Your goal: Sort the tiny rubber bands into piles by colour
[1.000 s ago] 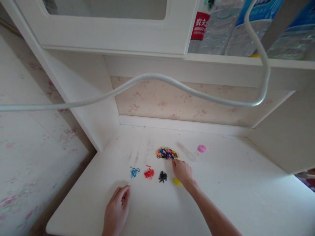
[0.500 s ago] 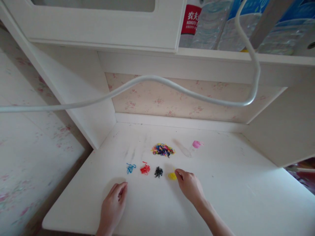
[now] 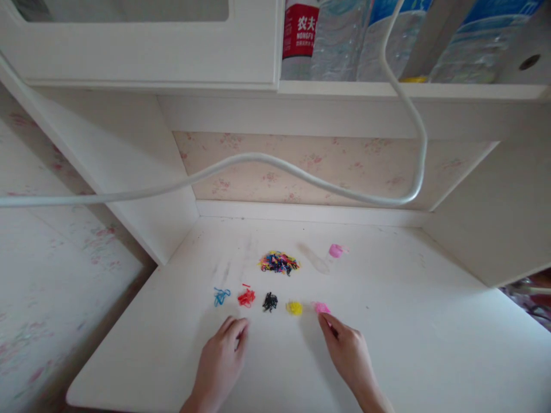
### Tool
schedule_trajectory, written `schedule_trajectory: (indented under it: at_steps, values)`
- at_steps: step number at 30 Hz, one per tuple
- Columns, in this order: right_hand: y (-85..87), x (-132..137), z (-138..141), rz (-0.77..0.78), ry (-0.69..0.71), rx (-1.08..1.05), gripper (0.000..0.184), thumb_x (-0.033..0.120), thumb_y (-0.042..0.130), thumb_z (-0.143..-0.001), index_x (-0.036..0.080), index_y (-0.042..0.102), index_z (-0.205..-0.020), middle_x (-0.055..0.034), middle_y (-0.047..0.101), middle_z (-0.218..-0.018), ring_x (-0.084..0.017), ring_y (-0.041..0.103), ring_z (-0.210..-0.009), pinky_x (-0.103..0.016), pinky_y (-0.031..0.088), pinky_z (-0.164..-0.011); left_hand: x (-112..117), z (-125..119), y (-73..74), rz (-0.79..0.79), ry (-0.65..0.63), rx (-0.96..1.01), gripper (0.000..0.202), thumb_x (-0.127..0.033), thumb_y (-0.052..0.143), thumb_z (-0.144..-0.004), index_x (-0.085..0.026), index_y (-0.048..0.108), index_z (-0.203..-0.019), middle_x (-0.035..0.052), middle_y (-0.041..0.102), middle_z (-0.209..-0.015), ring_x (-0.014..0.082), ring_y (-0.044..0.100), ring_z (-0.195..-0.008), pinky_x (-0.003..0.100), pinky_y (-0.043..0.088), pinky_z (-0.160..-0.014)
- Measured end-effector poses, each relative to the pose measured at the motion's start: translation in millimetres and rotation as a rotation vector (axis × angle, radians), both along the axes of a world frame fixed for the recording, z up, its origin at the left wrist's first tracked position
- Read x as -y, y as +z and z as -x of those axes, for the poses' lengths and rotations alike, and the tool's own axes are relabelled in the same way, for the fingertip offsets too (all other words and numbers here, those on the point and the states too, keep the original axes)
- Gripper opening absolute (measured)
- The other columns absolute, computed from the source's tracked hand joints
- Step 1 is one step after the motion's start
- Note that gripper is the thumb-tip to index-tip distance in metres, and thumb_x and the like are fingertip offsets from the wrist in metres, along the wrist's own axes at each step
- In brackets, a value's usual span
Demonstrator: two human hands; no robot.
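My right hand (image 3: 342, 338) is closed in a pinch, fingertips at the near edge of a small heap of pink rubber bands (image 3: 322, 307). Whether a band sits between the fingertips is hidden. My left hand (image 3: 226, 350) rests on the table with its fingers curled together, just below the red rubber bands (image 3: 247, 297); its fingertips show nothing I can name. Between the hands lie black rubber bands (image 3: 270, 302) and yellow rubber bands (image 3: 295, 308). Blue rubber bands (image 3: 221, 296) are at the row's left end. Behind the row is a mixed-colour pile (image 3: 279, 263).
A small clear container with a pink cap (image 3: 336, 250) lies behind the row, right of the mixed pile. Across the view, above the white table (image 3: 408, 355), runs a white cable (image 3: 258, 157). Water bottles (image 3: 300, 31) stand on the upper shelf.
My right hand has moved from the yellow rubber bands to the pink ones, which now show. My left hand has shifted right, from below the blue bands to below the red. The camera view has turned slightly.
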State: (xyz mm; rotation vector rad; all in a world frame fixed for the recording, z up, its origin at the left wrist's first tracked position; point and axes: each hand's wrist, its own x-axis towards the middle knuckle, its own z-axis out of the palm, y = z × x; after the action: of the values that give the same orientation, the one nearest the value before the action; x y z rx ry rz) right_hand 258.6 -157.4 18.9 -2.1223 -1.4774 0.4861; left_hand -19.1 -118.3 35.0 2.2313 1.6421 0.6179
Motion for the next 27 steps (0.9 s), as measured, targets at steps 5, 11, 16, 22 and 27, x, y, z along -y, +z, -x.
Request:
schedule_trajectory:
  at_steps: [5, 11, 16, 22, 27]
  values:
    - [-28.3, 34.8, -18.6, 0.029, -0.159, -0.149, 0.046, 0.056, 0.039, -0.084, 0.026, 0.071, -0.097, -0.0017, 0.073, -0.078, -0.016, 0.067, -0.070, -0.018, 0.045, -0.061, -36.5, -63.5, 22.3, 0.047, -0.055, -0.114, 0.020, -0.028, 0.044, -0.089, -0.027, 0.063, -0.096, -0.0002, 0.067, -0.094, 0.0122, 0.064, -0.078, 0.021, 0.045, -0.070]
    - [-32.8, 38.0, -21.0, 0.023, -0.163, -0.216, 0.049, 0.058, 0.038, -0.083, 0.025, 0.071, -0.098, -0.0032, 0.074, -0.084, -0.016, 0.067, -0.074, -0.018, 0.046, -0.065, -80.8, -112.4, 19.4, 0.080, -0.072, -0.314, 0.021, -0.031, 0.044, -0.089, -0.024, 0.063, -0.090, 0.0017, 0.065, -0.098, 0.0148, 0.064, -0.080, 0.024, 0.044, -0.067]
    - [-27.4, 30.3, -20.6, 0.002, -0.158, -0.220, 0.046, 0.055, 0.037, -0.085, 0.027, 0.071, -0.096, -0.0020, 0.073, -0.079, -0.015, 0.066, -0.069, -0.018, 0.044, -0.060, -98.1, -122.8, 9.5, 0.080, -0.037, -0.347, 0.023, -0.031, 0.042, -0.090, -0.022, 0.062, -0.092, 0.0045, 0.066, -0.097, 0.0187, 0.064, -0.084, 0.027, 0.045, -0.070]
    - [-24.9, 31.2, -20.2, 0.010, -0.155, -0.221, 0.045, 0.053, 0.036, -0.087, 0.027, 0.071, -0.095, -0.0024, 0.073, -0.078, -0.016, 0.066, -0.068, -0.020, 0.044, -0.060, -109.5, -125.4, 1.4, 0.089, -0.005, -0.371, 0.027, -0.033, 0.039, -0.092, -0.020, 0.062, -0.098, 0.0076, 0.065, -0.103, 0.0186, 0.063, -0.090, 0.028, 0.045, -0.074]
    - [-26.4, 31.9, -21.2, 0.038, -0.143, -0.204, 0.046, 0.054, 0.034, -0.087, 0.027, 0.070, -0.097, -0.0026, 0.072, -0.077, -0.017, 0.065, -0.069, -0.021, 0.043, -0.061, -117.4, -110.5, 2.0, 0.095, 0.034, -0.373, 0.027, -0.029, 0.039, -0.091, -0.020, 0.064, -0.094, 0.0085, 0.067, -0.097, 0.0193, 0.064, -0.085, 0.029, 0.044, -0.071]
